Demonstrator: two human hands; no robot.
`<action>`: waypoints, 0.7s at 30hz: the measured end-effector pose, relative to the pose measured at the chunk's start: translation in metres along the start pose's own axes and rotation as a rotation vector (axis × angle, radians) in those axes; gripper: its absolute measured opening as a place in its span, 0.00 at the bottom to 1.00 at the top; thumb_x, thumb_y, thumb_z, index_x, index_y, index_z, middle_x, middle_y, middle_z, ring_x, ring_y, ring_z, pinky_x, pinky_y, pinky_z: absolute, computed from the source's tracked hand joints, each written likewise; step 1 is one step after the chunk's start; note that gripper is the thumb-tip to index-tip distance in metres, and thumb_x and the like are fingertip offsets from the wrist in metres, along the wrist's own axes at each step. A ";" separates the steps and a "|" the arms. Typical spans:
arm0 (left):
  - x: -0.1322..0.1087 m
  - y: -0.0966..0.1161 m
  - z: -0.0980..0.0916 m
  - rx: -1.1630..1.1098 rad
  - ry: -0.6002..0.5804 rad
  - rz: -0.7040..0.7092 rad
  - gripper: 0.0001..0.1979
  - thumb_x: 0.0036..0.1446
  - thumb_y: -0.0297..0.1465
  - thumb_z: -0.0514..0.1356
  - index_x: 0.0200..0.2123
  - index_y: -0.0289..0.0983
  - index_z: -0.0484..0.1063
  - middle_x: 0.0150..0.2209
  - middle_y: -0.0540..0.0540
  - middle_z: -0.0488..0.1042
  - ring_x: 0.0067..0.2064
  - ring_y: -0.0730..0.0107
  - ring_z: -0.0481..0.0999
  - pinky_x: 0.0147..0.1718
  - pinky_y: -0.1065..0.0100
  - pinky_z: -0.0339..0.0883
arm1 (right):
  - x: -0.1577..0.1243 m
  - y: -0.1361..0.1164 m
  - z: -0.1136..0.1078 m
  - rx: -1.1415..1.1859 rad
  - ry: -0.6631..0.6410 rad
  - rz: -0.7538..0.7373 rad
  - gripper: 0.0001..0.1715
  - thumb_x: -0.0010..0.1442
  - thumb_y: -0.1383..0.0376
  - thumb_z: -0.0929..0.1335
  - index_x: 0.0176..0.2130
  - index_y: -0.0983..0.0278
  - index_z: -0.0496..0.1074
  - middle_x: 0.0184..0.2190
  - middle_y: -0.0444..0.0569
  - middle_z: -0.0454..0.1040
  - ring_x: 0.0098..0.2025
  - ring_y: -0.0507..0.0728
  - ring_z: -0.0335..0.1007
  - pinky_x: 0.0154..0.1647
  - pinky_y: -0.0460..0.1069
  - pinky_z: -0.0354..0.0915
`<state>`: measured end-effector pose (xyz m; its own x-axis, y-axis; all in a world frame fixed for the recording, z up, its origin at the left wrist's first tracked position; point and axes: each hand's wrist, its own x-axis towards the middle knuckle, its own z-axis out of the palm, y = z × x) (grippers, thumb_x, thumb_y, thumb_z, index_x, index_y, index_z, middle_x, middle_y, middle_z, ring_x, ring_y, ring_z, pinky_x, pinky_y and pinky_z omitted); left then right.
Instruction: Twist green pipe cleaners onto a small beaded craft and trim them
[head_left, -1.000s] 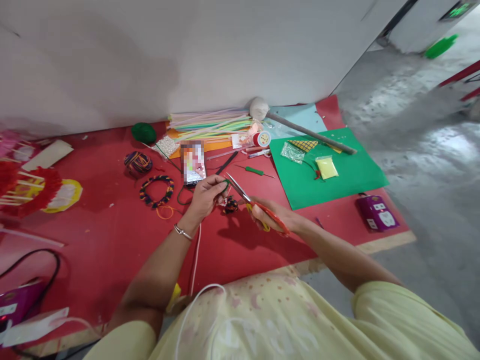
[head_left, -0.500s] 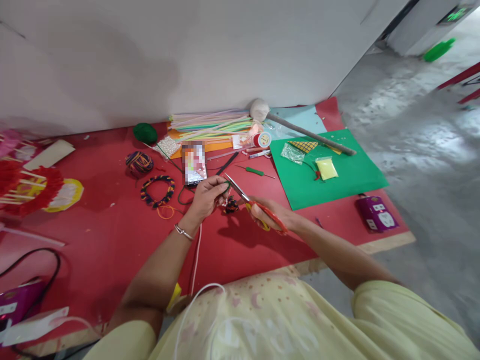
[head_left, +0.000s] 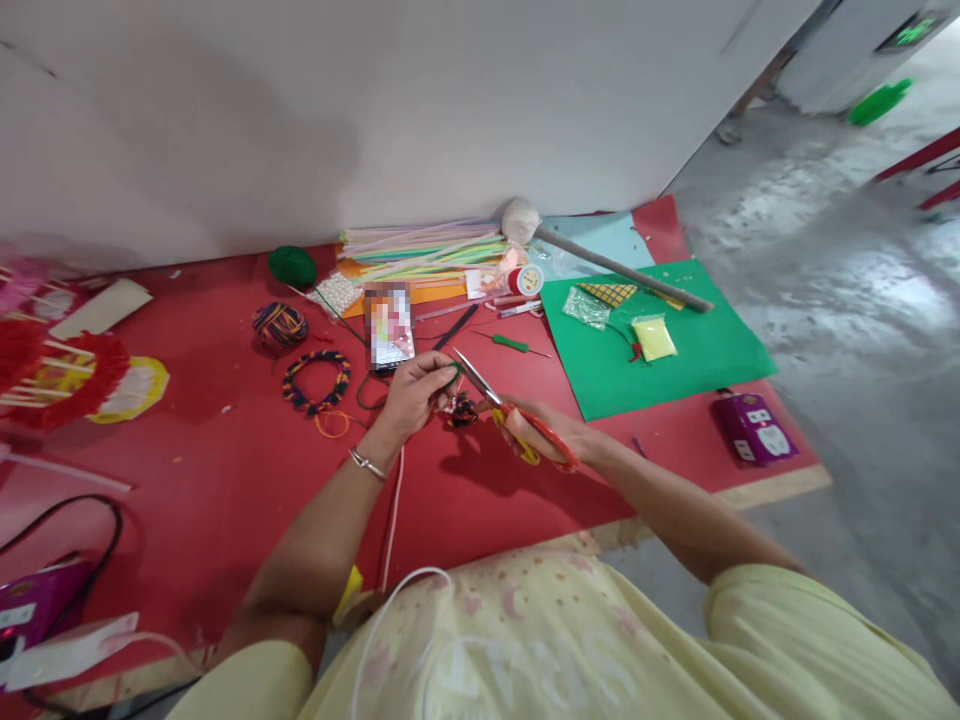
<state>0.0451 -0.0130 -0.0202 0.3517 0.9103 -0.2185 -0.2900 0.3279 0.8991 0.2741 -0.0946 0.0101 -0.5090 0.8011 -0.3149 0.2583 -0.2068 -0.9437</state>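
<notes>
My left hand [head_left: 417,392] is closed in a pinch on green yarn [head_left: 455,374], with small pale beads hanging just below the fingers. Beneath it a dark multicoloured braided piece [head_left: 463,410] shows partly; whether it joins the yarn I cannot tell. In my right hand [head_left: 531,425] is a pair of scissors [head_left: 484,383] with red and yellow handles, its tips close beside the green yarn. Left of the hands lies a braided yarn ring [head_left: 316,383] with an orange tail. A phone [head_left: 390,328] stands just beyond my left hand.
A ball of multicoloured yarn [head_left: 280,328] and a green yarn ball [head_left: 292,266] lie at the left. Pipe cleaners [head_left: 427,250] line the wall. A green-handled crochet hook [head_left: 510,343], a green sheet [head_left: 600,385] and a purple power socket [head_left: 754,428] are to the right.
The scissors and my right hand have shifted very slightly to the right. My left hand keeps its pinch on the green yarn.
</notes>
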 end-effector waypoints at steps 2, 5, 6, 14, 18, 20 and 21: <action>0.000 0.000 0.000 0.007 -0.002 -0.002 0.14 0.48 0.37 0.71 0.29 0.35 0.72 0.20 0.50 0.73 0.16 0.79 0.66 0.14 0.78 0.54 | 0.001 0.000 0.000 -0.006 0.008 -0.007 0.41 0.64 0.35 0.60 0.57 0.64 0.68 0.26 0.44 0.67 0.24 0.50 0.63 0.24 0.44 0.64; 0.000 0.000 0.000 0.013 -0.002 -0.006 0.15 0.48 0.38 0.71 0.28 0.35 0.71 0.20 0.50 0.74 0.15 0.80 0.65 0.14 0.78 0.53 | 0.003 -0.003 0.000 0.003 0.037 -0.014 0.43 0.64 0.35 0.59 0.58 0.65 0.68 0.26 0.43 0.66 0.24 0.50 0.62 0.23 0.44 0.63; 0.000 0.000 0.000 0.011 0.000 -0.004 0.15 0.48 0.38 0.71 0.28 0.35 0.71 0.20 0.50 0.74 0.15 0.80 0.64 0.14 0.78 0.53 | 0.004 -0.004 0.001 0.000 0.046 -0.012 0.42 0.64 0.35 0.60 0.57 0.65 0.69 0.26 0.43 0.66 0.23 0.50 0.62 0.22 0.44 0.62; 0.001 0.001 0.002 0.000 0.000 -0.004 0.14 0.49 0.38 0.71 0.28 0.35 0.71 0.20 0.50 0.74 0.16 0.80 0.65 0.14 0.77 0.54 | 0.002 -0.006 0.003 0.028 0.059 0.033 0.40 0.64 0.35 0.60 0.51 0.67 0.71 0.23 0.41 0.63 0.19 0.48 0.60 0.17 0.43 0.58; 0.001 -0.001 0.002 -0.005 -0.006 -0.003 0.14 0.49 0.37 0.71 0.29 0.35 0.71 0.20 0.50 0.74 0.16 0.80 0.65 0.15 0.77 0.55 | 0.001 -0.007 0.001 0.029 -0.032 -0.050 0.44 0.61 0.32 0.60 0.50 0.67 0.69 0.28 0.45 0.68 0.25 0.49 0.63 0.23 0.44 0.63; 0.001 -0.001 0.001 -0.016 -0.010 0.004 0.13 0.49 0.36 0.71 0.29 0.35 0.71 0.20 0.50 0.74 0.16 0.80 0.65 0.15 0.77 0.55 | 0.001 -0.008 0.000 0.025 -0.024 -0.053 0.43 0.61 0.32 0.60 0.52 0.66 0.69 0.28 0.44 0.67 0.24 0.49 0.62 0.23 0.43 0.63; 0.001 -0.002 0.001 -0.020 -0.015 0.007 0.13 0.50 0.36 0.70 0.29 0.35 0.71 0.20 0.50 0.74 0.16 0.80 0.65 0.15 0.78 0.55 | 0.000 -0.009 0.000 0.027 -0.013 -0.039 0.42 0.63 0.33 0.60 0.52 0.66 0.69 0.27 0.43 0.67 0.23 0.49 0.62 0.22 0.43 0.62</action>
<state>0.0463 -0.0130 -0.0217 0.3626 0.9089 -0.2062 -0.3103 0.3264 0.8929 0.2713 -0.0925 0.0184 -0.5285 0.8017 -0.2793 0.2159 -0.1912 -0.9575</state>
